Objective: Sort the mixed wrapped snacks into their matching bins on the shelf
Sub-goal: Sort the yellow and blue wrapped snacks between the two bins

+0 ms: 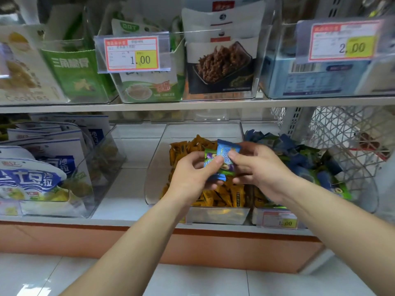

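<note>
Both hands meet over the middle bin (pixel 154 167), a clear tub on the lower shelf (pixel 119 201), and share a small bunch of wrapped snacks. The left hand (pixel 189 177) pinches the bunch from the left: its thumb lies pressed across the front of the wrappers and its fingers (pixel 210 185) are curled in behind and beneath them. The right hand (pixel 259 167) pinches the same bunch from the right, thumb tip on the blue snack (pixel 227 151) and the other fingers bent close together under it. The blue snack stands upright between the two thumbs, its crimped top sticking up above them. A green snack (pixel 209 155) (purple fruit printed on it) sits just left of it, touching it, tucked behind the left thumb. How many more pieces are in the bunch cannot be told, though a blue wrapper end pokes out below the left thumb. Directly under the fingers lies a heap of orange snacks (pixel 222 197) filling the middle bin. Just beyond the right knuckles, the right bin (pixel 368 195) holds a pile of blue and green snacks (pixel 310 161), with a yellow price tag (pixel 280 220) on its front. Well off to the left of the left hand stands a bin of white and blue bags (pixel 40 174)
</note>
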The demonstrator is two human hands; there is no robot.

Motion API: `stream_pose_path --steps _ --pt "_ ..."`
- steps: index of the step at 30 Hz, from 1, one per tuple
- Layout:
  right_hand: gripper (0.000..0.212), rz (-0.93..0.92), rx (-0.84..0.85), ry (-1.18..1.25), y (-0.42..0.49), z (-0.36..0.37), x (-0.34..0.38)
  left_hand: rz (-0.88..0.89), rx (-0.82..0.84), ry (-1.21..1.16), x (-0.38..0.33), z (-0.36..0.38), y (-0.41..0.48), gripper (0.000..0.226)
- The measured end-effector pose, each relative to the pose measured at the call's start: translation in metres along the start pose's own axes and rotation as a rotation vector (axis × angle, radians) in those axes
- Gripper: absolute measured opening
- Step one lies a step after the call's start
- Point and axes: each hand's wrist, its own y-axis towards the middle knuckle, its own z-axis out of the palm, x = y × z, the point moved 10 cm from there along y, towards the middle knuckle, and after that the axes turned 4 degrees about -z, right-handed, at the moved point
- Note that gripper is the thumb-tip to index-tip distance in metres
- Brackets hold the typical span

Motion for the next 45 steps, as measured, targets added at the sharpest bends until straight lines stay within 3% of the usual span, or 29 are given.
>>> stream_pose_path --steps 4,8,11,13,17,20,23,25,27,30,32,34,36,38,42,45 --pt "0.028 -0.022 0.071 -0.033 -0.006 0.001 0.001 0.016 0.011 -0.026 -0.001 0.013 -0.001 0.050" --pt "0.023 -0.090 -0.034 -0.107 -0.008 -0.019 0.011 0.054 0.052 -0.052 -0.005 0.029 0.000 0.039" --pt "0.036 -0.083 -0.072 -0.126 -0.009 -0.036 0.016 0.101 0.114 -0.036 -0.010 0.038 0.002 0.031" --pt "0.044 -0.074 -0.063 -0.139 -0.010 -0.045 0.021 0.107 0.202 -0.020 -0.013 0.045 0.002 0.033" --pt "0.028 -0.137 -0.044 -0.185 -0.005 -0.062 0.035 0.099 0.345 0.104 -0.018 0.048 0.001 0.050" --pt "0.018 -0.320 -0.236 -0.602 0.001 -0.091 0.055 0.231 0.059 0.522 -0.021 0.013 0.013 0.043" --pt "0.028 -0.325 -0.372 -1.077 0.010 -0.114 0.055 0.108 -0.249 0.869 -0.003 -0.040 0.026 0.040" --pt "0.043 -0.160 -0.382 -1.367 0.020 -0.127 0.041 -0.036 -0.256 1.001 0.024 -0.060 0.036 0.050" --pt "0.049 -0.092 -0.444 -1.543 0.025 -0.130 0.042 -0.126 -0.203 0.989 0.046 -0.065 0.043 0.050" --pt "0.044 -0.261 -0.536 -1.585 0.023 -0.100 0.068 -0.188 -0.110 0.912 0.064 -0.065 0.052 0.056" --pt "0.038 -0.465 -0.411 -1.474 0.021 -0.059 0.077 -0.224 -0.074 1.002 0.068 -0.068 0.056 0.063" --pt "0.033 -0.533 -0.142 -1.324 0.024 -0.010 0.068 -0.241 -0.047 1.113 0.068 -0.070 0.060 0.060" --pt "0.036 -0.427 0.158 -1.203 0.030 0.034 0.036 -0.251 -0.027 1.126 0.070 -0.072 0.066 0.060" --pt "0.046 -0.258 0.336 -1.205 0.038 0.060 -0.003 -0.275 -0.009 1.114 0.075 -0.073 0.071 0.065" --pt "0.071 0.006 0.404 -1.580 0.057 0.057 -0.056 -0.345 0.028 1.108 0.088 -0.076 0.078 0.083" --pt "0.084 0.085 0.412 -1.600 0.069 0.054 -0.068 -0.362 0.066 1.084 0.091 -0.074 0.084 0.076"
